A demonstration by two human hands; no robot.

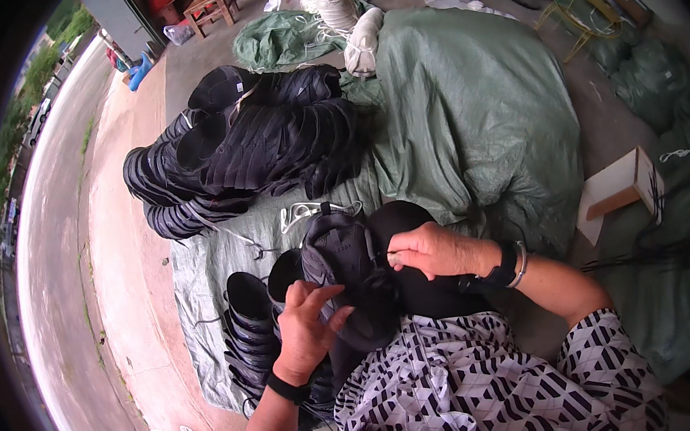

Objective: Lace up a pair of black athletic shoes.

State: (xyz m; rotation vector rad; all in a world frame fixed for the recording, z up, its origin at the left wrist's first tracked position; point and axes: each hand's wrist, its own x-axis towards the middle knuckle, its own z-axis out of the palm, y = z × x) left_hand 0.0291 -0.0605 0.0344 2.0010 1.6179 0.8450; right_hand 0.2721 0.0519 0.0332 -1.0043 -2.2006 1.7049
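A black rubber boot (342, 257) lies sole-up on my lap. My left hand (305, 326) grips its lower edge, fingers curled around the rim. My right hand (430, 251) pinches something dark at the boot's right side, fingers closed on it; what it pinches is too small to tell. Just left of my left hand stands a row of nested black boots (249, 322) on the green tarp (467, 114).
A big pile of stacked black boots (248, 142) lies ahead on the tarp. White cord (312, 212) lies just beyond my boot. A white rope coil (335, 3) and wooden stools (208, 7) stand farther back. A small wooden bench (621, 185) is at right. A road runs along the left.
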